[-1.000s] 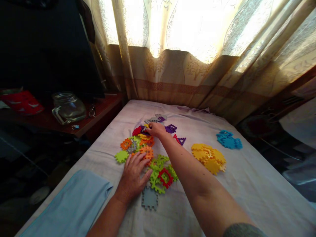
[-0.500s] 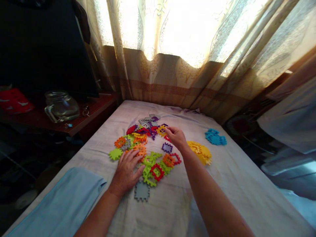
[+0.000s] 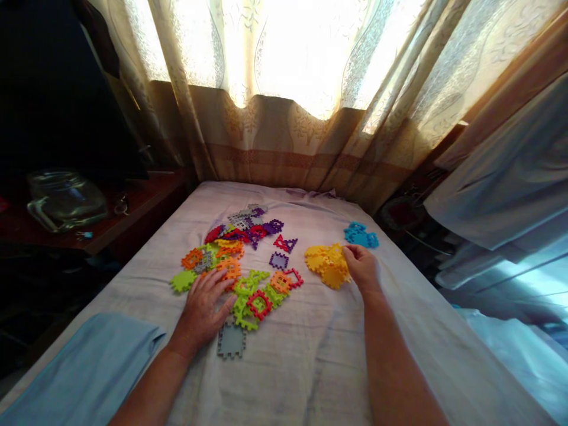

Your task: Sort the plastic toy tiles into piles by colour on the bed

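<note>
Toothed plastic building pieces lie in a mixed heap on the bed sheet. My left hand (image 3: 200, 307) rests flat with its fingers apart at the heap's near left side, beside an orange piece (image 3: 229, 269) and the lime green pieces (image 3: 255, 283). To the right, my right hand (image 3: 362, 269) pinches the edge of a yellow building piece (image 3: 336, 251) over the yellow pile (image 3: 331, 273). The fingers hide part of that piece. Between the hands lie a purple square piece (image 3: 278, 260) and a red square frame piece (image 3: 260, 304).
Blue pieces (image 3: 361, 236) form a small group at the back right. A grey square piece (image 3: 231, 341) lies near my left wrist. Folded blue cloth (image 3: 89, 367) covers the bed's left front. A glass jug (image 3: 66, 201) stands on the side table (image 3: 146, 192).
My right hand has carried the yellow building piece from the heap rightward to the yellow pile. The left hand stays on the heap. The view has turned slightly right.
</note>
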Action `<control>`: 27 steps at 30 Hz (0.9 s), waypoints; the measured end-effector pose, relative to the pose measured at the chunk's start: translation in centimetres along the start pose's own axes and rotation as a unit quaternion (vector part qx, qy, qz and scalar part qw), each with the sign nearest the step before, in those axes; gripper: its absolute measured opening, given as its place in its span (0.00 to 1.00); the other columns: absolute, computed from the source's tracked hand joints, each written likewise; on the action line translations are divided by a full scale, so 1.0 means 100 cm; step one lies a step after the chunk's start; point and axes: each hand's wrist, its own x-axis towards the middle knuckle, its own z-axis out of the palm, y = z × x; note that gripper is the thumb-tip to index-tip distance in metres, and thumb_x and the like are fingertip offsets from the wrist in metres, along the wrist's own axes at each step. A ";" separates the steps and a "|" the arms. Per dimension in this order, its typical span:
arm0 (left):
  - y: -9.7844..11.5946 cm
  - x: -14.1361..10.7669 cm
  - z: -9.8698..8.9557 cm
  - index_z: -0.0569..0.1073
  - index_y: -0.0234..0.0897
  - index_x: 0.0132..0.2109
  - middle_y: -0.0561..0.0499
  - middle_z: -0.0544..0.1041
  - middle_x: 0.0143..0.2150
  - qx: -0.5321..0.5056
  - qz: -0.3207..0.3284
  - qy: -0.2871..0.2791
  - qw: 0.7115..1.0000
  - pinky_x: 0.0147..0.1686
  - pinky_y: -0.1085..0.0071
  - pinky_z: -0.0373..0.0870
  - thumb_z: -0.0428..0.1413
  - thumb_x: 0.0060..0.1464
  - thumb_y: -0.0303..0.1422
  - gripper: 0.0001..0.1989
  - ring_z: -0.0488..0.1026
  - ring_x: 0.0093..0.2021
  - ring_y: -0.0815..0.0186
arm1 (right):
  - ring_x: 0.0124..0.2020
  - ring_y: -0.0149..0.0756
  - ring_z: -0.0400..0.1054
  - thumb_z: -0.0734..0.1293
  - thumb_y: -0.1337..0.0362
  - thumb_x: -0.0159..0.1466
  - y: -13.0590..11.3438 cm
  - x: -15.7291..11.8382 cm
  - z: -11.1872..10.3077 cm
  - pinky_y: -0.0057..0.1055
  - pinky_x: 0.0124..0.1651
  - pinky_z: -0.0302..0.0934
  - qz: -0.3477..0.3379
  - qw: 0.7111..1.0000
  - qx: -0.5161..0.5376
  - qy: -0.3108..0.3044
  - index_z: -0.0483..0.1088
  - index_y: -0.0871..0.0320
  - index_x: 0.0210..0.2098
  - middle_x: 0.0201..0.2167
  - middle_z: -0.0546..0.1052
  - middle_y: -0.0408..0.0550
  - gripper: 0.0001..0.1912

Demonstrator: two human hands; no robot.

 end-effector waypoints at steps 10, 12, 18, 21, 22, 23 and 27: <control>0.001 0.000 0.001 0.75 0.44 0.52 0.45 0.73 0.59 -0.011 -0.004 0.000 1.000 0.63 0.48 0.58 0.49 0.61 0.45 0.19 0.67 0.61 0.53 | 0.34 0.40 0.72 0.58 0.55 0.58 -0.026 -0.015 0.006 0.35 0.39 0.64 -0.095 0.993 -0.074 0.013 0.78 0.58 0.37 0.37 0.80 0.54 0.20; 0.002 -0.001 0.001 0.75 0.44 0.52 0.45 0.73 0.59 -0.013 -0.005 0.002 1.000 0.63 0.47 0.58 0.49 0.61 0.45 0.19 0.66 0.62 0.53 | 0.37 0.41 0.72 0.59 0.57 0.59 -0.041 -0.025 0.018 0.35 0.42 0.65 -0.145 0.988 -0.060 -0.013 0.78 0.58 0.36 0.37 0.80 0.54 0.18; 0.004 0.000 -0.003 0.75 0.44 0.52 0.45 0.74 0.58 -0.021 -0.015 -0.002 1.000 0.62 0.46 0.58 0.49 0.61 0.44 0.18 0.67 0.61 0.53 | 0.44 0.39 0.72 0.61 0.65 0.63 -0.114 -0.073 0.080 0.34 0.49 0.64 -0.291 0.932 -0.072 -0.202 0.78 0.55 0.40 0.41 0.80 0.51 0.13; 0.006 0.001 -0.004 0.75 0.44 0.51 0.46 0.75 0.58 -0.031 -0.020 0.000 0.999 0.63 0.47 0.58 0.50 0.61 0.44 0.17 0.67 0.60 0.54 | 0.47 0.38 0.72 0.61 0.65 0.65 -0.151 -0.087 0.110 0.32 0.51 0.63 -0.329 0.895 -0.116 -0.278 0.78 0.52 0.44 0.44 0.79 0.49 0.15; 0.007 0.001 -0.004 0.75 0.44 0.51 0.46 0.75 0.58 -0.033 -0.022 0.002 0.999 0.63 0.47 0.57 0.50 0.61 0.44 0.17 0.67 0.61 0.54 | 0.47 0.38 0.71 0.60 0.65 0.66 -0.160 -0.089 0.119 0.32 0.51 0.63 -0.333 0.885 -0.134 -0.295 0.78 0.52 0.45 0.45 0.79 0.49 0.15; 0.007 0.001 -0.004 0.75 0.44 0.51 0.46 0.75 0.57 -0.034 -0.025 0.004 0.999 0.63 0.47 0.57 0.50 0.61 0.43 0.17 0.67 0.61 0.54 | 0.48 0.38 0.71 0.60 0.64 0.66 -0.168 -0.090 0.126 0.33 0.51 0.63 -0.336 0.877 -0.151 -0.309 0.77 0.52 0.47 0.46 0.79 0.49 0.16; 0.008 0.001 -0.004 0.75 0.43 0.51 0.46 0.74 0.58 -0.038 -0.033 -0.002 0.999 0.63 0.46 0.57 0.50 0.61 0.42 0.17 0.66 0.61 0.54 | 0.51 0.40 0.70 0.60 0.61 0.66 -0.186 -0.086 0.151 0.34 0.53 0.62 -0.351 0.849 -0.200 -0.342 0.74 0.52 0.53 0.51 0.76 0.51 0.19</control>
